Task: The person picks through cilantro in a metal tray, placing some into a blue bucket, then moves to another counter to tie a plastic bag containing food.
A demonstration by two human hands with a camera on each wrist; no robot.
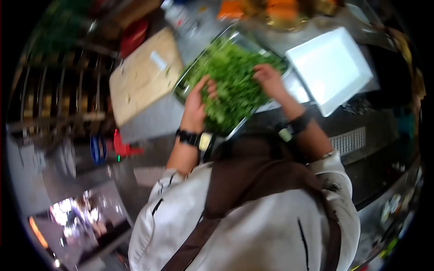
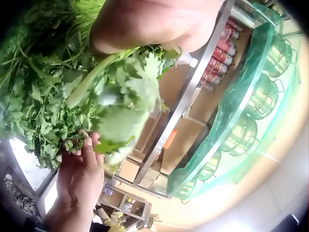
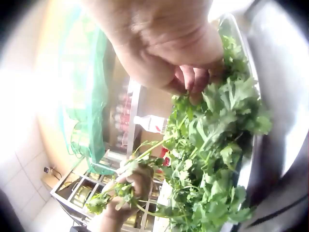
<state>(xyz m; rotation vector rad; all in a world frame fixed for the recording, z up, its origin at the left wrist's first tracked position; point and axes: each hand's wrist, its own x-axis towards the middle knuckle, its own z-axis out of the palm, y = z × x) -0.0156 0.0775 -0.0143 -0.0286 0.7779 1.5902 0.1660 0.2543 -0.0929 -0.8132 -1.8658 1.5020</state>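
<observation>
A heap of leafy green herb [image 1: 235,86], like coriander or celery leaf, fills a clear-sided rectangular tub [image 1: 178,83] in the head view. At the heap's left side my left hand [image 1: 195,106] has its fingers curled; the right wrist view shows this hand [image 3: 133,186] gripping a sprig [image 3: 99,202] with long stems. My right hand [image 1: 270,82] is over the heap's right side. Its bent fingers [image 3: 200,79] pinch a leafy tip at the top of the pile. Leaves partly cover the fingertips of the right hand [image 2: 79,174] in the left wrist view.
Left of the tub lies a wooden cutting board [image 1: 144,77] with a small white object [image 1: 158,61] on it. A white square tray [image 1: 332,67] stands to the right. Behind the tub are a plastic bottle [image 1: 176,16] and orange items [image 1: 233,10]. Shelves hold red-labelled bottles [image 2: 219,60].
</observation>
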